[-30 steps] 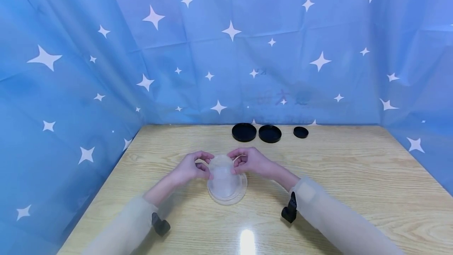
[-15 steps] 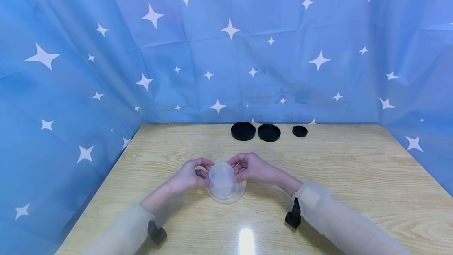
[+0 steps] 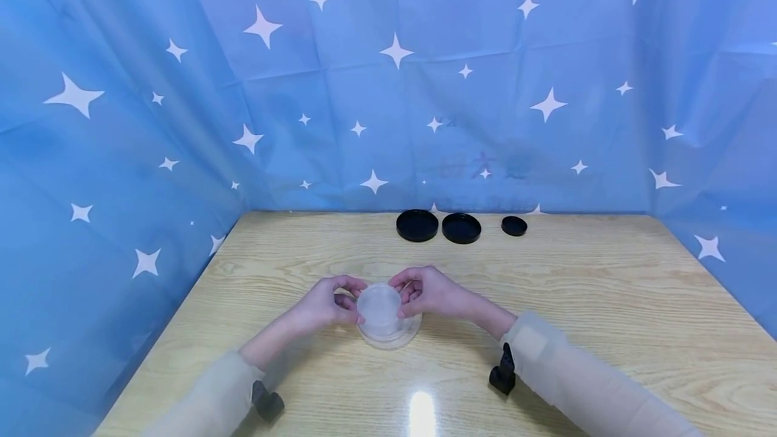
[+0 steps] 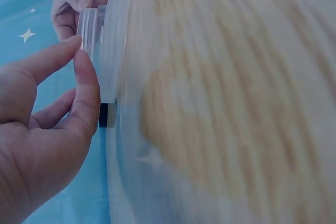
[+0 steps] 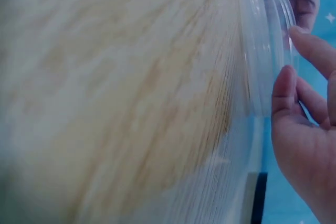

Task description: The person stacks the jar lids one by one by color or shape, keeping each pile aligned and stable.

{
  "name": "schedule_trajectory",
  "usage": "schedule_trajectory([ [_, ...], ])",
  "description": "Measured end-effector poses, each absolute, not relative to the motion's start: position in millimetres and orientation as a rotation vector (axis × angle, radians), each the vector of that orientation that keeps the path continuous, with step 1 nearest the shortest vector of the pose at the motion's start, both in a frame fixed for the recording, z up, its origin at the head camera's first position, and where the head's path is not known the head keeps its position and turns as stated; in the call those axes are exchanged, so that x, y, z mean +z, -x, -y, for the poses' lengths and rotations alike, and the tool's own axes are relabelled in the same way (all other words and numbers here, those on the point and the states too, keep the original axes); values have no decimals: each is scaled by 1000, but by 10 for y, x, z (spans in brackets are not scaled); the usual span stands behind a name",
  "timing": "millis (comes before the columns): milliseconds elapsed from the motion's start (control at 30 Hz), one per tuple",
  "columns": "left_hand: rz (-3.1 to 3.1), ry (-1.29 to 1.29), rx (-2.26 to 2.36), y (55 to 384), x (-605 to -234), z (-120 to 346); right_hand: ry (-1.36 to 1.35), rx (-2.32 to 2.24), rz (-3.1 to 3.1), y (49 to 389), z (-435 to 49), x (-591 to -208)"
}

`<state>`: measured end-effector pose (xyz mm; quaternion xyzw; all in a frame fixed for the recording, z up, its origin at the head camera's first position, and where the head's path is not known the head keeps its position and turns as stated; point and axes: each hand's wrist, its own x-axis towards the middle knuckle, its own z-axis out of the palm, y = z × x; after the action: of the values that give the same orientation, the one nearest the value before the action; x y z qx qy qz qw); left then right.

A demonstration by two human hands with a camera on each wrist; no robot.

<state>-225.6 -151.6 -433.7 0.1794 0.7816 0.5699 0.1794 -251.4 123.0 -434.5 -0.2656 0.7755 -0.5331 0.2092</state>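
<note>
Small clear disc (image 3: 379,309), shifted nearer the wearer and laid flatter than one second ago. Position: over large clear disc (image 3: 390,342), on wood-grain counter (image 3: 577,329); whether seated, cannot tell. Grip: left hand (image 3: 328,303) and right hand (image 3: 429,293) pinch the small disc's rim from opposite sides, thumbs and fingers spread only to its edge. Wrist views: both discs in profile, ridged edges, narrower above wider. Head view: three black round dishes (image 3: 461,228), counter's far edge. Writing: faint characters on star-patterned blue curtain (image 3: 394,120), one resembling 大; others illegible.
</note>
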Motion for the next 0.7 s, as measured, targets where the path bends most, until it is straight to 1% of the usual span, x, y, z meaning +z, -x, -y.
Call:
schedule_trajectory([
  [700,-2201,-500,1601,2249,-4371,1505,785,-1410,-2251,2501,-1202,-4366],
])
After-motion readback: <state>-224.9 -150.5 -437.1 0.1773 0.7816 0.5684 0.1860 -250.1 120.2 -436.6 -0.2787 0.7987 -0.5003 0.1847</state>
